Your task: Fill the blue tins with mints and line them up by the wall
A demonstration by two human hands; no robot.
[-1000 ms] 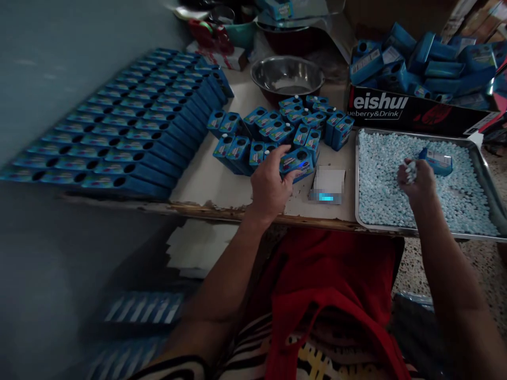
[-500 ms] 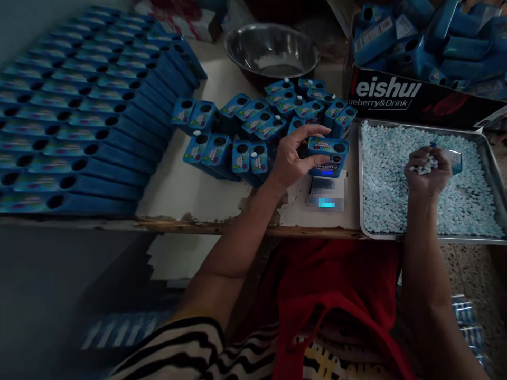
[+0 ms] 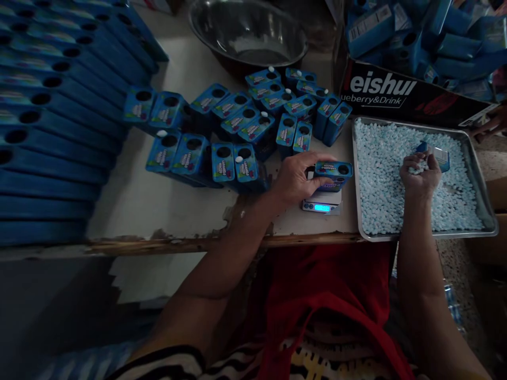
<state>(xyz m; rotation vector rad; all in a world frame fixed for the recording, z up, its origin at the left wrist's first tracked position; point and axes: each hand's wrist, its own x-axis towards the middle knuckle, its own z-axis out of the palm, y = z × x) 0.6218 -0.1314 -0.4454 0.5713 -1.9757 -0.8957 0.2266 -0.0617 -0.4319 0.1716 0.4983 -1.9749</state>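
In my left hand [image 3: 295,177] a small blue candy box [image 3: 333,170] is gripped between thumb and fingers, right at the small digital scale [image 3: 320,207] with its lit display. Whether the box rests with full weight on the scale is hidden. My right hand [image 3: 420,171] is cupped palm up around white candies [image 3: 418,167], over the metal tray [image 3: 355,184] of pale blue and white candies [image 3: 380,195]. Just behind those fingers a blue box with a clear-looking side [image 3: 440,157] lies on the candies.
Several blue boxes [image 3: 192,150] stand mid-table, some with a white candy on top. Rows of similar boxes [image 3: 59,158] fill the left. Behind are a metal bowl [image 3: 198,31] and a black carton [image 3: 380,95] heaped with blue boxes. Another person's hand [image 3: 489,124] shows at far right.
My left hand has lowered the candy box toward the scale. My right hand stays cupped around candies over the tray. The whole view has shifted, with the left rows now partly out of frame.
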